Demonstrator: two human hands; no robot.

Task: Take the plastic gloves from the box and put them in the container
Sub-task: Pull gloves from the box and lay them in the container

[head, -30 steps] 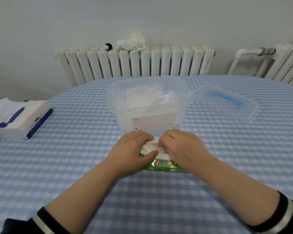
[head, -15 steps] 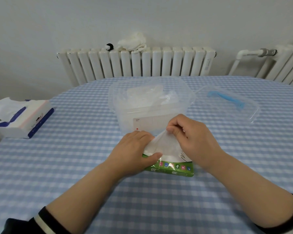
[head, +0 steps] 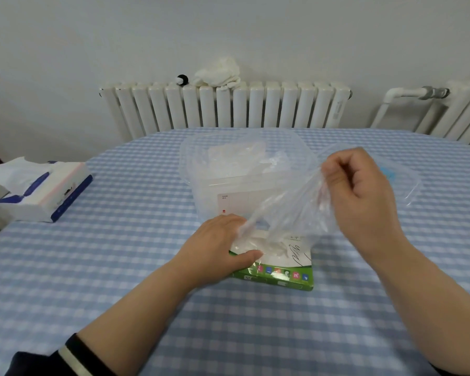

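A table (head: 120,267) covered in blue-and-white checked cloth. On it: a green glove box (head: 280,278) near the front, a clear plastic container (head: 209,185) just behind it, a clear lid (head: 410,191) to the right, and a tissue pack (head: 41,194) far left.

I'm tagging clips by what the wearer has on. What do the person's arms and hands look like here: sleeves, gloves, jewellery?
Both forearms are bare, with dark sleeves pushed up toward the elbows. The left sleeve ends in a dark cuff with a pale stripe around it; only a dark sliver of the right sleeve shows at the frame's bottom edge. The left hand and right hand wear no gloves, and no rings or watch are visible.
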